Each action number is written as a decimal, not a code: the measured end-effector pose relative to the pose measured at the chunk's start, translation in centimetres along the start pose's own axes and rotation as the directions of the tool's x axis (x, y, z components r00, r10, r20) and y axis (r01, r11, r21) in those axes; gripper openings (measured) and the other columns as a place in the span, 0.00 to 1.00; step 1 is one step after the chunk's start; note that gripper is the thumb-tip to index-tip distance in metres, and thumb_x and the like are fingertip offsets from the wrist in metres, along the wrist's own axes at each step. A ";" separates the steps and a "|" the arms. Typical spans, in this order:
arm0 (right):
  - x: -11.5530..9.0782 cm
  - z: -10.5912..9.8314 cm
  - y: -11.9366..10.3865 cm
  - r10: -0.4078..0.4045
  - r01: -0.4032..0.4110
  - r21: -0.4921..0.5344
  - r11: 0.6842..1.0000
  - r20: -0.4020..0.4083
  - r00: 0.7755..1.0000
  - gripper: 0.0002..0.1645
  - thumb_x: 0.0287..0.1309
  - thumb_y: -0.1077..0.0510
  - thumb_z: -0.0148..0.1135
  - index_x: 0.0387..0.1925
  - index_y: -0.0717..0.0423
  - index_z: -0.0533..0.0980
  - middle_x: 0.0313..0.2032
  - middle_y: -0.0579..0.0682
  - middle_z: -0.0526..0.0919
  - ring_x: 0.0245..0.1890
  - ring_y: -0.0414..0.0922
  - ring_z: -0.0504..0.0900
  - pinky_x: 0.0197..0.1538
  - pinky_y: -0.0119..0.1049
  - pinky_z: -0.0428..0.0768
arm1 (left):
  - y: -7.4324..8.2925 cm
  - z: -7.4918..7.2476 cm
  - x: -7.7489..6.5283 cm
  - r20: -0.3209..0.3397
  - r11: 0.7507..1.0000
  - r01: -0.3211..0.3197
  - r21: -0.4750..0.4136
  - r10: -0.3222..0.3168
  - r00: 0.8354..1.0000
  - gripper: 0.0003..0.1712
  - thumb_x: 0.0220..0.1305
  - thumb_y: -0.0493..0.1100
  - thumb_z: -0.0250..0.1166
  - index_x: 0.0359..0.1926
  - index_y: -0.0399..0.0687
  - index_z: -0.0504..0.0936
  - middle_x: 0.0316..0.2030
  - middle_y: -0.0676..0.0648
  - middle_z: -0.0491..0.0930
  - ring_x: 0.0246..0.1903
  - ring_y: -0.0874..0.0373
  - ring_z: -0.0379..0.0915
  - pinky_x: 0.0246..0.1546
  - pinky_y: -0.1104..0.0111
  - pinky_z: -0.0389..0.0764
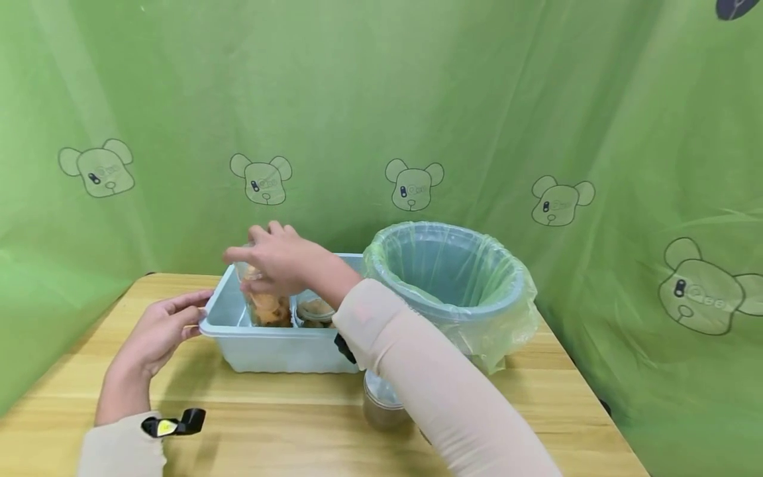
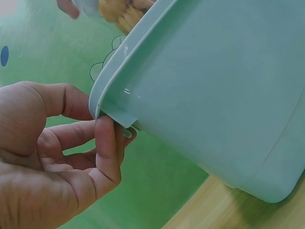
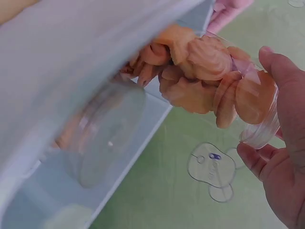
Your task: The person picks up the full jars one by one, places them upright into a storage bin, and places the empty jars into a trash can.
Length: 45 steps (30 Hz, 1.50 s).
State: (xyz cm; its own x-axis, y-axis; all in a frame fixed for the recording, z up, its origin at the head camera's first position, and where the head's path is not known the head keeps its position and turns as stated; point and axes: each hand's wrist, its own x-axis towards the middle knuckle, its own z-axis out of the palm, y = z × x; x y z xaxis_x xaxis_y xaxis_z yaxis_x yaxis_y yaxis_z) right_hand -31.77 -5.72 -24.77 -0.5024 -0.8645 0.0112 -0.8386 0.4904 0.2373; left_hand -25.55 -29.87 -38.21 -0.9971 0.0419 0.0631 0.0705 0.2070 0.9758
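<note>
My left hand (image 1: 161,331) holds the left front corner of a pale blue plastic tub (image 1: 286,351); in the left wrist view its thumb and fingers pinch the rim (image 2: 107,86). Reaching over the tub, my right hand (image 1: 280,260) grips a clear jar of orange-brown piped cookies (image 3: 205,71) near its top end. That jar's lower part (image 1: 269,310) shows inside the tub, behind the front wall. Beside it in the tub sits another clear lidded jar (image 3: 114,133) with brownish contents, partly covered by my right sleeve in the right wrist view.
A blue bucket lined with a thin green bag (image 1: 501,324) stands to the right of the tub. In front of it, a clear lidded container (image 1: 381,401) on the wooden table (image 1: 286,430) is partly hidden by my right sleeve. Green curtain (image 1: 334,99) surrounds the table.
</note>
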 end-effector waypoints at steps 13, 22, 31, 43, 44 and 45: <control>0.0 3.1 -0.5 0.001 -0.003 0.090 0.996 0.018 1.000 0.32 0.71 0.36 0.56 0.72 0.33 0.65 0.61 0.50 0.71 0.51 0.47 0.68 0.54 0.39 0.69 | 0.3 0.5 0.6 0.007 1.000 -0.002 0.011 0.002 1.000 0.31 0.76 0.37 0.53 0.75 0.30 0.61 0.72 0.32 0.63 0.49 0.68 0.77 0.48 0.72 0.82; 0.1 4.0 -0.6 0.032 -0.039 0.125 0.991 0.053 0.998 0.30 0.72 0.37 0.56 0.72 0.32 0.66 0.64 0.51 0.70 0.58 0.52 0.69 0.66 0.47 0.68 | 0.5 0.6 0.5 0.000 1.000 -0.003 0.005 0.003 1.000 0.31 0.75 0.36 0.53 0.75 0.29 0.61 0.71 0.30 0.63 0.48 0.68 0.78 0.48 0.72 0.82; 0.1 5.1 -0.7 0.028 -0.036 0.138 0.990 0.061 0.998 0.30 0.72 0.36 0.55 0.72 0.32 0.65 0.62 0.50 0.71 0.58 0.51 0.69 0.69 0.47 0.66 | 0.2 0.6 0.4 -0.002 1.000 -0.005 0.005 0.005 1.000 0.31 0.76 0.36 0.53 0.74 0.28 0.61 0.72 0.31 0.63 0.49 0.67 0.77 0.48 0.71 0.82; 0.4 5.5 -0.9 0.049 -0.055 0.129 0.990 0.052 0.997 0.32 0.73 0.35 0.53 0.73 0.32 0.64 0.64 0.50 0.71 0.58 0.52 0.70 0.69 0.47 0.66 | 0.1 0.2 0.2 -0.002 1.000 -0.009 0.002 0.009 1.000 0.31 0.75 0.35 0.54 0.74 0.27 0.61 0.67 0.39 0.70 0.49 0.67 0.77 0.47 0.71 0.82; 0.4 5.5 -0.9 0.051 -0.057 0.133 0.990 0.051 0.997 0.32 0.73 0.35 0.53 0.73 0.32 0.64 0.64 0.51 0.71 0.58 0.52 0.70 0.69 0.47 0.66 | 0.1 0.1 0.1 -0.002 1.000 -0.008 -0.001 0.008 1.000 0.31 0.75 0.35 0.55 0.74 0.27 0.60 0.67 0.40 0.71 0.49 0.67 0.78 0.47 0.71 0.83; 0.4 5.6 -0.9 0.052 -0.059 0.135 0.989 0.051 0.997 0.32 0.72 0.35 0.54 0.73 0.32 0.64 0.64 0.51 0.71 0.58 0.52 0.70 0.69 0.47 0.66 | 0.1 0.1 0.1 -0.001 1.000 -0.008 -0.004 0.008 1.000 0.32 0.75 0.35 0.55 0.74 0.27 0.60 0.66 0.41 0.71 0.49 0.66 0.78 0.47 0.71 0.83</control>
State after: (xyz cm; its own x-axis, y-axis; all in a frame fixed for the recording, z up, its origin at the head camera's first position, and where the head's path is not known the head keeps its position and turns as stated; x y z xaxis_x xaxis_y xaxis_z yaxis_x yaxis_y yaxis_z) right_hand -32.35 -5.91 -30.38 -0.5558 -0.8310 -0.0256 -0.8283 0.5508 0.1030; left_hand -25.66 -29.74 -38.15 -0.9966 0.0423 0.0709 0.0780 0.2032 0.9760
